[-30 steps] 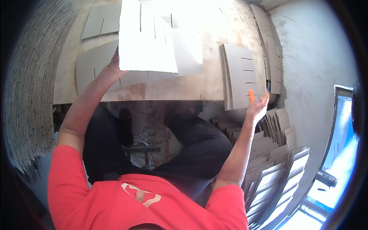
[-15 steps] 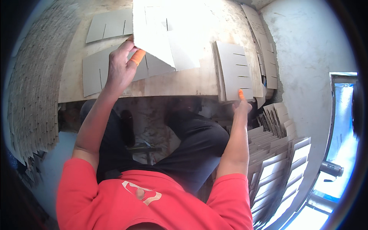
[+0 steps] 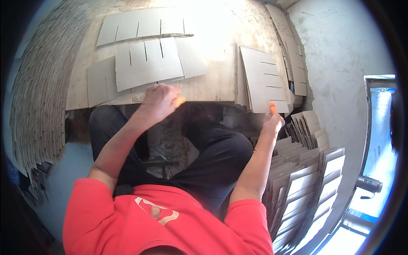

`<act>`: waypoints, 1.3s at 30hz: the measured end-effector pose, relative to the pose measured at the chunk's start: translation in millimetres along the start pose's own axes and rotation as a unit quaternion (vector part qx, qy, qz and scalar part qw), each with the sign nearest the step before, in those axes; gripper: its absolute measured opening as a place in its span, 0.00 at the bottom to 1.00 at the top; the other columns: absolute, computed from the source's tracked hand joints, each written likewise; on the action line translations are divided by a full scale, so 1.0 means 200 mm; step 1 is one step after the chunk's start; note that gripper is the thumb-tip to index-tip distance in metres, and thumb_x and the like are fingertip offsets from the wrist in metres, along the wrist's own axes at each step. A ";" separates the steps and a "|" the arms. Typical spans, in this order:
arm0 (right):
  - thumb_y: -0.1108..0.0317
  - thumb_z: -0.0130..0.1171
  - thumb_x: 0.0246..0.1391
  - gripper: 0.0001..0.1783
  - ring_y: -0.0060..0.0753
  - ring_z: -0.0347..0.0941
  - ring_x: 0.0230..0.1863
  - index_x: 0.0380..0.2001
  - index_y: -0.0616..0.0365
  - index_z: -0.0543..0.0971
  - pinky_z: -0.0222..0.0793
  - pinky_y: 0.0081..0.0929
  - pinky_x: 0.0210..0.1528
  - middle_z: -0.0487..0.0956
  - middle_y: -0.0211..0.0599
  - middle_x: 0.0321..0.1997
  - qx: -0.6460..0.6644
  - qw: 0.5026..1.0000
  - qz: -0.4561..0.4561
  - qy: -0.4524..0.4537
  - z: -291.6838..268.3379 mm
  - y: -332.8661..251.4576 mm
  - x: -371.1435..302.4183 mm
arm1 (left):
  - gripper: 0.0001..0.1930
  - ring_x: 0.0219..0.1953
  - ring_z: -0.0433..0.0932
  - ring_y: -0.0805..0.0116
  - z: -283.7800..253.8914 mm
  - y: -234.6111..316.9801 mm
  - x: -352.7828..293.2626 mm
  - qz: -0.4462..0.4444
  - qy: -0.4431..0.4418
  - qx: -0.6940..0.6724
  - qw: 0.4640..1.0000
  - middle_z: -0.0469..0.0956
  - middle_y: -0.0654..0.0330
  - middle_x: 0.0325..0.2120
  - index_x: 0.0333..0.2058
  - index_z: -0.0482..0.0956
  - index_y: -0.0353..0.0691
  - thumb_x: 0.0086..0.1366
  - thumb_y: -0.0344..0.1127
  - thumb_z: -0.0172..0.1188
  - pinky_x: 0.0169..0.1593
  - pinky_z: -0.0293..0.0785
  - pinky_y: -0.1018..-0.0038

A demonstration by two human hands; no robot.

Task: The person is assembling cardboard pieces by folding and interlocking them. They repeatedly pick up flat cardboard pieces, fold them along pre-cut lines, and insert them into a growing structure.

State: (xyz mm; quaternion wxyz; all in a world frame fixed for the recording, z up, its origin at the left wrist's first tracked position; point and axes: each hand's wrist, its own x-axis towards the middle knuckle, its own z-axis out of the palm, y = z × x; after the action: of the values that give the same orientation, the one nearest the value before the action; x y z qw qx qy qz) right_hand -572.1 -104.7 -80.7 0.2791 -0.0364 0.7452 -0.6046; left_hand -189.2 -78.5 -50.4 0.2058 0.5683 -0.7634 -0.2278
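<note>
My right hand [image 3: 273,121] pinches the lower edge of the top slotted cardboard sheet [image 3: 260,80] on the right-hand stack, its orange-covered thumb on the upper face. That sheet is turned slightly against those beneath it. My left hand [image 3: 160,102] is just below a smaller slotted cardboard piece [image 3: 148,68], at the table's near edge. Its fingers are curled in, the thumb wears an orange cover, and nothing shows in them. The smaller piece lies across a wider cardboard sheet [image 3: 97,85], whose ends stick out on both sides.
Another slotted cardboard strip [image 3: 127,26] lies farther back on the wooden table [image 3: 219,87]. A tall mass of stacked cardboard [image 3: 42,93] lines the left. Bundles of cardboard pieces [image 3: 297,187] stand at lower right, beside the wall [image 3: 335,55]. More slotted sheets [image 3: 293,55] lean along the wall.
My left hand has let go of the raised cardboard piece, now lying on the wider sheet, and has come down toward me. The top sheet in my right hand has turned and shifted slightly right.
</note>
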 end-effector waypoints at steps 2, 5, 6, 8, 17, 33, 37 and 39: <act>0.74 0.67 0.46 0.09 0.21 0.57 0.11 0.25 0.63 0.75 0.46 0.20 0.11 0.66 0.28 0.14 0.092 0.995 0.027 -0.015 0.01 -0.01 0.03 | 0.12 0.21 0.76 0.58 0.07 0.07 0.06 0.051 -0.013 -0.082 0.995 0.74 0.54 0.16 0.31 0.81 0.37 0.54 0.40 0.65 0.30 0.72 0.68; 0.70 0.63 0.53 0.07 0.20 0.52 0.11 0.33 0.62 0.79 0.45 0.19 0.12 0.62 0.25 0.13 0.202 0.959 0.148 -0.132 0.00 -0.03 0.01 | 0.23 0.25 0.76 0.69 0.20 0.18 0.17 0.035 -0.026 -0.258 0.965 0.77 0.57 0.23 0.42 0.78 0.31 0.54 0.42 0.68 0.33 0.72 0.73; 0.65 0.57 0.58 0.12 0.19 0.48 0.12 0.42 0.59 0.79 0.45 0.17 0.14 0.59 0.22 0.12 0.228 0.943 0.199 -0.136 0.00 -0.05 0.00 | 0.28 0.31 0.77 0.69 0.21 0.25 0.21 -0.008 -0.038 -0.315 0.948 0.78 0.54 0.28 0.46 0.75 0.28 0.53 0.43 0.68 0.37 0.72 0.74; 0.64 0.55 0.59 0.13 0.17 0.49 0.13 0.44 0.57 0.79 0.46 0.16 0.14 0.58 0.21 0.12 0.238 0.932 0.181 -0.203 -0.02 -0.04 -0.06 | 0.40 0.47 0.77 0.62 0.25 0.34 0.28 -0.063 -0.058 -0.442 0.893 0.77 0.44 0.44 0.55 0.66 0.23 0.52 0.48 0.70 0.49 0.72 0.74; 0.64 0.43 0.66 0.15 0.18 0.56 0.12 0.50 0.58 0.73 0.56 0.19 0.14 0.78 0.35 0.31 0.353 0.803 0.197 -0.438 -0.07 -0.04 -0.36 | 0.30 0.32 0.77 0.73 0.18 0.58 0.36 -0.014 -0.016 -0.526 0.850 0.80 0.55 0.28 0.48 0.73 0.22 0.56 0.42 0.68 0.33 0.73 0.80; 0.51 0.41 0.66 0.23 0.24 0.60 0.09 0.45 0.61 0.74 0.56 0.19 0.09 0.79 0.37 0.31 0.347 0.702 0.272 -0.559 0.16 0.11 -1.15 | 0.11 0.31 0.78 0.77 -0.43 0.48 -0.18 -0.001 0.111 -0.570 0.814 0.82 0.57 0.28 0.38 0.80 0.27 0.58 0.27 0.63 0.38 0.74 0.80; 0.59 0.38 0.67 0.19 0.20 0.59 0.10 0.42 0.61 0.75 0.55 0.19 0.16 0.79 0.45 0.33 0.366 0.638 0.280 -0.617 0.18 0.13 -1.30 | 0.11 0.31 0.78 0.77 -0.56 0.45 -0.32 0.001 0.122 -0.564 0.817 0.82 0.56 0.28 0.40 0.79 0.26 0.58 0.25 0.63 0.36 0.75 0.80; 0.62 0.38 0.66 0.18 0.20 0.60 0.10 0.41 0.61 0.75 0.56 0.19 0.16 0.78 0.44 0.32 0.362 0.628 0.281 -0.629 0.18 0.15 -1.35 | 0.11 0.30 0.78 0.76 -0.61 0.43 -0.38 0.008 0.113 -0.590 0.800 0.82 0.55 0.28 0.40 0.79 0.26 0.58 0.24 0.62 0.35 0.76 0.80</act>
State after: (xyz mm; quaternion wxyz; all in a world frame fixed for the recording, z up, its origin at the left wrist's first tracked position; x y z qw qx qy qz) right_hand -318.4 -23.0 -12.2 0.8267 -0.0927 0.0837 -0.5487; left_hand -166.1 3.0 93.9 0.5877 0.3526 -0.4575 -0.5665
